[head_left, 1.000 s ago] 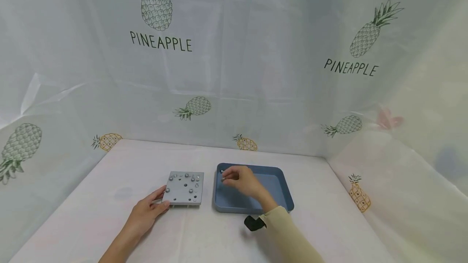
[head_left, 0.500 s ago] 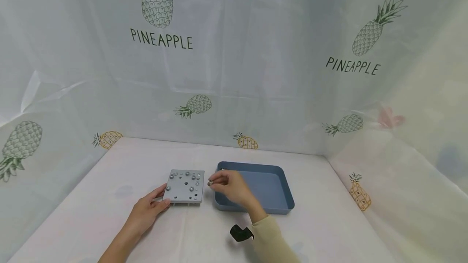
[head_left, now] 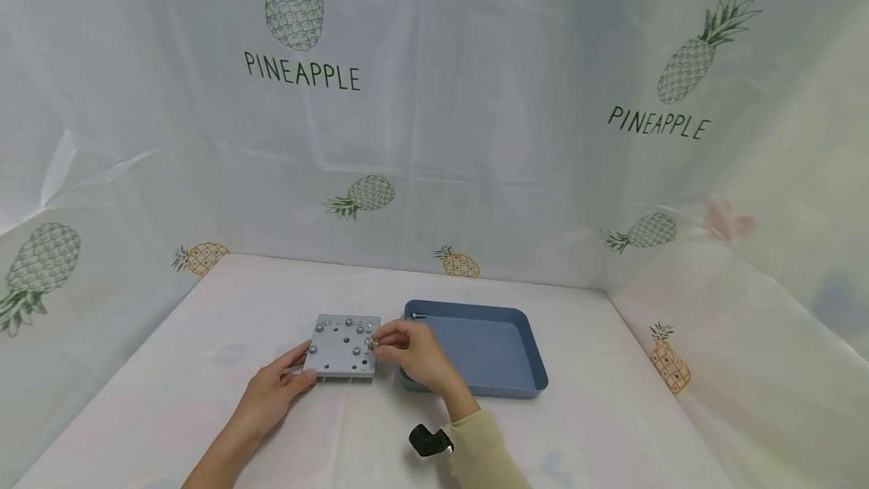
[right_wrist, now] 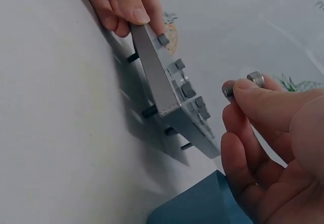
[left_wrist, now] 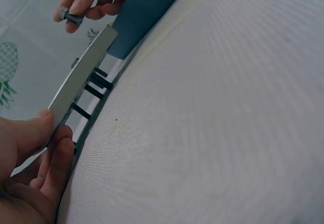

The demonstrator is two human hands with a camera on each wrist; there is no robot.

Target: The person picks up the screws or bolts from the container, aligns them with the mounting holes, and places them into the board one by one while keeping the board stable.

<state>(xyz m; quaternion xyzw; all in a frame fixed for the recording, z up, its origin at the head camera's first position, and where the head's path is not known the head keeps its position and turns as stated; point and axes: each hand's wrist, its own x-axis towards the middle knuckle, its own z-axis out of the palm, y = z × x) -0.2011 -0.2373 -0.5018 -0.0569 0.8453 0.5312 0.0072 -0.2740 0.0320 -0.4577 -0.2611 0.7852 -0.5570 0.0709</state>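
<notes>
A square grey metal plate (head_left: 339,361) with holes and several screws in its face is held at its left edge by my left hand (head_left: 274,391). In the left wrist view the thumb lies on the plate's (left_wrist: 83,75) upper side and fingers curl below it. Dark screw shanks (left_wrist: 81,111) stick out of its underside. My right hand (head_left: 416,353) pinches a short socket-head screw (right_wrist: 255,78) between thumb and fingertips, just over the plate's right edge. The screw's threaded end (right_wrist: 228,91) peeks out past the thumb, and its middle is hidden.
To the right of the plate lies a shallow blue tray (head_left: 489,391), partly behind my right hand. One more screw (head_left: 419,316) sits in its far left corner. A black wrist camera (head_left: 429,441) hangs by the right sleeve. Pineapple-print sheeting (head_left: 421,134) rises behind the white tabletop.
My right hand has moved left from over the tray to the plate's right edge, carrying the screw. The screw in the tray's corner has come into fuller view. The left hand keeps its hold.
</notes>
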